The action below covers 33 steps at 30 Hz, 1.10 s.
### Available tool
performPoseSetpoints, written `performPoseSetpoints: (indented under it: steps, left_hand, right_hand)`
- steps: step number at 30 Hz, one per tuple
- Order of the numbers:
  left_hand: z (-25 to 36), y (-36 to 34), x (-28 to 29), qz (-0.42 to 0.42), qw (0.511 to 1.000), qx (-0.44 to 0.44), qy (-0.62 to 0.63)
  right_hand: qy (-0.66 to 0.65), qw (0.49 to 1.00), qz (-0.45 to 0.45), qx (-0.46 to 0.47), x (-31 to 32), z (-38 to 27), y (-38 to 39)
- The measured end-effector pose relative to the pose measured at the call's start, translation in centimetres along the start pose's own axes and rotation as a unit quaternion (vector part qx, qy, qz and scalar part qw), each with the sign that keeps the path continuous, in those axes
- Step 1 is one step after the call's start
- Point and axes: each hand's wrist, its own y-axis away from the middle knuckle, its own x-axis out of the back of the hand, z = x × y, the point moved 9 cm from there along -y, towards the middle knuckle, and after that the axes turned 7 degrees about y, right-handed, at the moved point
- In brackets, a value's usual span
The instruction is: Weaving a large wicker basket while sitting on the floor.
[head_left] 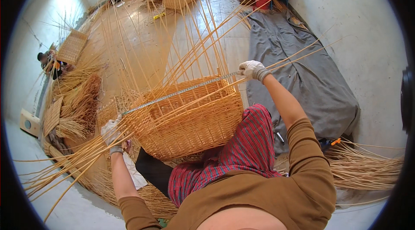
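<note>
Wicker basket (pixel 194 128) resting at far edge of person's lap, right end touching knee in striped trousers (pixel 253 143). Measuring tape (pixel 181 90) spanning basket lengthwise along its top. Gloved right hand (pixel 252 70) pinching tape just beyond right end; gloved left hand (pixel 111 134) sitting among bundled rods (pixel 88 152) near tape's other end, exact grip hidden. Side walls apparently standing woven; long loose rods sticking up and out, so top edge seemingly awaiting finishing, ends awaiting tucking or trimming.
</note>
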Motion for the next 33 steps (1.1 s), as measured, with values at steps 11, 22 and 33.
performPoseSetpoints:
  steps: [11, 22, 33]
  left_hand:
    - [-1.0, 3.2, 0.0, 0.138, 0.985, 0.039, 0.096]
    - [-1.8, 20.9, -21.5, 0.251, 0.731, 0.431, 0.465]
    - [3.5, 15.9, -15.9, 0.019, 0.840, 0.378, 0.389]
  right_hand:
    - [-0.083, 0.872, 0.430, 0.218, 7.5, -5.8, 6.0]
    - [-0.219, 0.914, 0.086, 0.330, -5.3, -17.7, 16.7]
    - [-0.066, 0.926, -0.250, 0.276, -23.6, -15.9, 28.6]
